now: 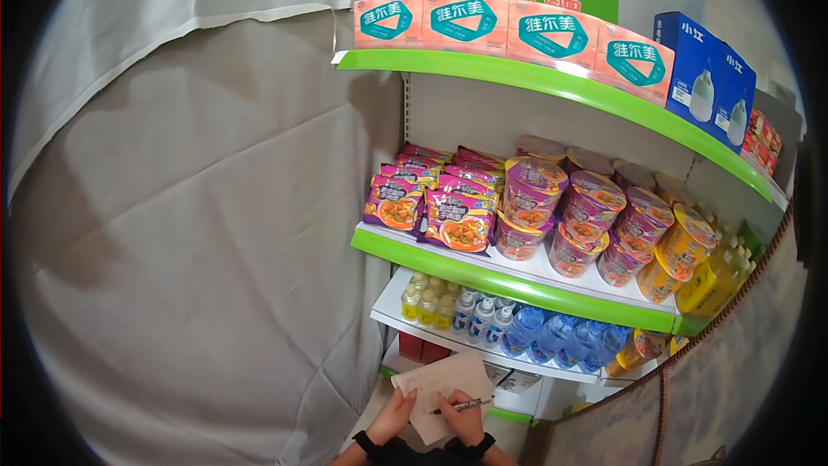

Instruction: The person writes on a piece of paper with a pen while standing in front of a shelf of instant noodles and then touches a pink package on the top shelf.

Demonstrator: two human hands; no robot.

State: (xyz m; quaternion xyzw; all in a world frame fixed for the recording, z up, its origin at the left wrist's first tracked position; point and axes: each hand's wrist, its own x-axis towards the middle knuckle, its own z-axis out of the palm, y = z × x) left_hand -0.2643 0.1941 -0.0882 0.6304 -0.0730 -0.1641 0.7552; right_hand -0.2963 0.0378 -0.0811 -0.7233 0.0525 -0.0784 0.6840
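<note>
Low in the view, my left hand (393, 414) grips the left edge of a sheet of paper (455, 374), thumb on top. Faint handwriting shows on the upper part of the sheet. My right hand (464, 419) is closed round a pen (469, 405), which lies slanted across the paper's right side. Both wrists wear dark bands. Behind the paper, the lower shelf holds blue-labelled water bottles (552, 338), white bottles (485, 319) and small yellow bottles (428, 304).
On the middle shelf stand purple noodle packets (459, 221) and stacked noodle cups (576, 207). The top shelf (517, 71) carries pink boxes (466, 24) and a blue box (705, 78). Grey cloth (198, 233) hangs at the left; a brownish sheet (733, 380) slants across the lower right.
</note>
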